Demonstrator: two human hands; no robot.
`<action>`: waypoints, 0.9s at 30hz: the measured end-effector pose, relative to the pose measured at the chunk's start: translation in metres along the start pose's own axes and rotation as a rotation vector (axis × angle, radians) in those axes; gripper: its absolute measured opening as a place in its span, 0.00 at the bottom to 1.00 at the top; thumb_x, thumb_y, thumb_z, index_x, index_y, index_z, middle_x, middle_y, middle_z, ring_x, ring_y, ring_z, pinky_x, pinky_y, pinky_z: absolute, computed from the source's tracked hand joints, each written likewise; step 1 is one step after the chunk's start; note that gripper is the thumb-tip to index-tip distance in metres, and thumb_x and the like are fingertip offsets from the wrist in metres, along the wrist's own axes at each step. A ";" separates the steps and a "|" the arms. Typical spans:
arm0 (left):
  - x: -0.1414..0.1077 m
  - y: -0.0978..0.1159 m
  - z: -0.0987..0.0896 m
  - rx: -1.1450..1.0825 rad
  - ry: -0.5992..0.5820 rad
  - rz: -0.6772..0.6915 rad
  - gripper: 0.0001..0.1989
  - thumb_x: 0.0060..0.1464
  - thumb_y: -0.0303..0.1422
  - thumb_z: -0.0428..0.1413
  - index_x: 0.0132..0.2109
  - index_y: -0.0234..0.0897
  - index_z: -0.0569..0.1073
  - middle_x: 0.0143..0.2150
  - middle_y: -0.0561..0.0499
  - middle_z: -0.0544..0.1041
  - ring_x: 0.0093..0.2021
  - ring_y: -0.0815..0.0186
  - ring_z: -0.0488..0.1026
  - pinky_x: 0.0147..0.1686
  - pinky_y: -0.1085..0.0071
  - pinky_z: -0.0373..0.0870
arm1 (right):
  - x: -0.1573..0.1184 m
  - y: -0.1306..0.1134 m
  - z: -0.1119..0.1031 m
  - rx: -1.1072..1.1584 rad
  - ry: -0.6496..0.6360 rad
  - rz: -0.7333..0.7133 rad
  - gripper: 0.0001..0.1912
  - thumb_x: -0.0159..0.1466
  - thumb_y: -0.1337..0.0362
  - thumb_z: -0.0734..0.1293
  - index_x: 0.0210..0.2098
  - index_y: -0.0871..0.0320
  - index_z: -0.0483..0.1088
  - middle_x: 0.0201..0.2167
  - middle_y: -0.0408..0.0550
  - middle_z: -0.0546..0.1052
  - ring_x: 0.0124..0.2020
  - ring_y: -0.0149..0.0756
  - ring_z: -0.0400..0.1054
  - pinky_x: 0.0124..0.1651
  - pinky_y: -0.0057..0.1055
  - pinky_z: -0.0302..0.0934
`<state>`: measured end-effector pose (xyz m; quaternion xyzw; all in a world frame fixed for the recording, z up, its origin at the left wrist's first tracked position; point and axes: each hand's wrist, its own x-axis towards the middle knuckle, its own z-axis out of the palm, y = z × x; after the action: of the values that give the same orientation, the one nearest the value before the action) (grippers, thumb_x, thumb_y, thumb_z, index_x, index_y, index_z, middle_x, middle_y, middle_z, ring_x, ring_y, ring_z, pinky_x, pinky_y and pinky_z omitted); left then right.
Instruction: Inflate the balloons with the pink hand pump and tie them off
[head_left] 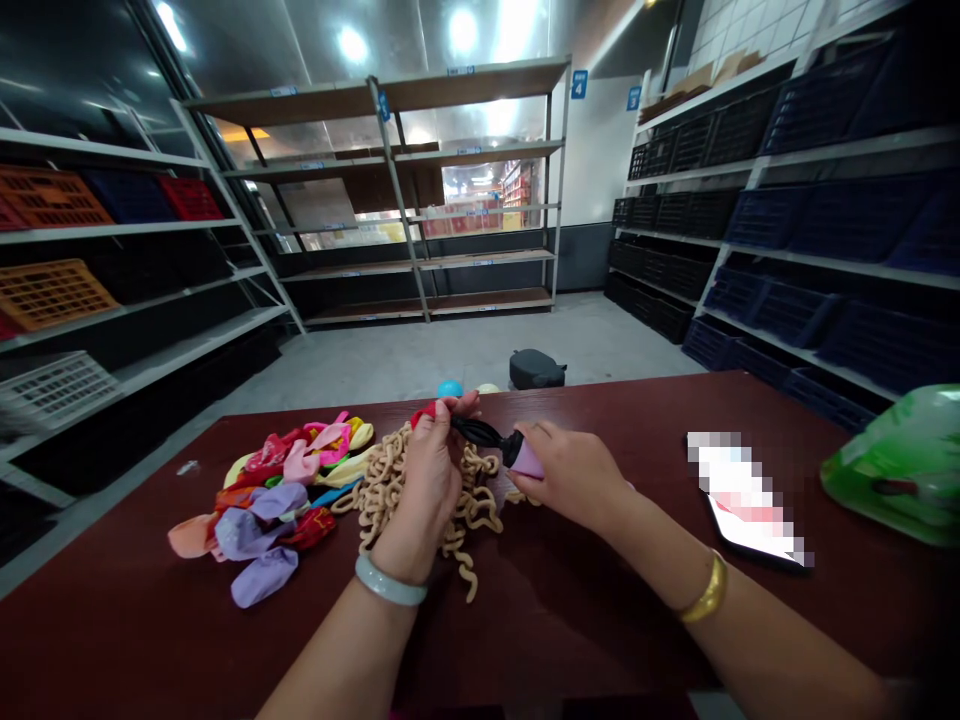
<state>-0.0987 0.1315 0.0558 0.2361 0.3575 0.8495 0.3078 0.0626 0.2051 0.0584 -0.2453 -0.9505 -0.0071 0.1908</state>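
My left hand (435, 460) is closed, with its fingertips pinching something red (421, 412), perhaps a balloon, at the tip of a black looped piece (480, 432). The black piece runs across to a purple handle-like part (528, 458), which my right hand (566, 465) grips with curled fingers; its exact kind is unclear. Under and around my left hand lies a heap of beige curly strands (386, 480), with some loose ends trailing to the right. Left of it rests a pile of limp, colourful balloons (262, 520), purple, red, pink, yellow and blue among them. My fingers partly cover the held pieces.
A phone (750, 500) with a lit screen lies on the dark red table (570, 620) to the right. Beside it is a green plastic pouch (900, 465). Past the far edge sit a blue round thing (450, 388) and a dark grey object (537, 369). Shelves with crates (52, 292) line the room.
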 end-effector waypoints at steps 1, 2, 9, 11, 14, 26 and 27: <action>-0.001 -0.001 0.001 0.004 -0.004 -0.004 0.09 0.55 0.37 0.59 0.38 0.35 0.71 0.41 0.43 0.80 0.47 0.59 0.76 0.51 0.62 0.65 | 0.000 0.001 0.000 0.002 0.004 -0.004 0.28 0.62 0.51 0.63 0.58 0.56 0.60 0.48 0.54 0.73 0.41 0.44 0.71 0.36 0.34 0.61; -0.003 -0.002 0.002 0.005 -0.007 -0.009 0.09 0.54 0.37 0.59 0.38 0.35 0.71 0.41 0.43 0.80 0.47 0.59 0.76 0.51 0.62 0.66 | 0.000 0.002 0.000 0.003 0.006 -0.007 0.28 0.62 0.51 0.63 0.58 0.56 0.60 0.48 0.54 0.73 0.41 0.44 0.71 0.36 0.34 0.61; -0.009 0.000 0.005 -0.112 -0.048 -0.049 0.07 0.55 0.34 0.59 0.37 0.35 0.74 0.45 0.45 0.79 0.52 0.60 0.73 0.53 0.63 0.65 | 0.002 0.005 0.004 0.025 0.050 -0.019 0.29 0.62 0.50 0.62 0.58 0.58 0.59 0.48 0.55 0.73 0.42 0.44 0.70 0.36 0.34 0.61; -0.009 0.003 0.005 -0.145 -0.043 -0.032 0.07 0.55 0.34 0.59 0.37 0.35 0.75 0.45 0.46 0.79 0.53 0.61 0.72 0.54 0.64 0.65 | 0.002 0.004 0.004 0.032 0.071 -0.028 0.30 0.62 0.50 0.62 0.59 0.58 0.59 0.49 0.55 0.73 0.42 0.44 0.70 0.37 0.34 0.61; -0.008 0.005 0.006 -0.139 -0.038 0.008 0.06 0.55 0.34 0.59 0.38 0.36 0.77 0.46 0.46 0.79 0.53 0.61 0.72 0.55 0.65 0.64 | 0.001 0.004 0.004 0.034 0.092 -0.033 0.29 0.62 0.50 0.62 0.58 0.58 0.59 0.49 0.55 0.73 0.42 0.44 0.70 0.37 0.34 0.61; -0.020 -0.006 0.012 -0.050 -0.067 -0.138 0.10 0.53 0.34 0.60 0.42 0.35 0.77 0.50 0.43 0.77 0.56 0.58 0.70 0.54 0.62 0.65 | 0.002 0.014 0.009 0.041 0.116 -0.071 0.29 0.63 0.51 0.63 0.58 0.60 0.59 0.49 0.57 0.73 0.43 0.44 0.70 0.37 0.34 0.61; -0.020 -0.006 0.012 -0.029 -0.054 -0.140 0.10 0.53 0.33 0.60 0.43 0.35 0.77 0.50 0.43 0.77 0.56 0.58 0.69 0.54 0.62 0.65 | 0.002 0.015 0.009 0.042 0.115 -0.076 0.29 0.63 0.51 0.63 0.58 0.60 0.59 0.49 0.56 0.73 0.43 0.44 0.70 0.37 0.34 0.61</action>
<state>-0.0752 0.1263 0.0551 0.2288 0.3524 0.8243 0.3795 0.0648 0.2202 0.0500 -0.2043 -0.9465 -0.0087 0.2497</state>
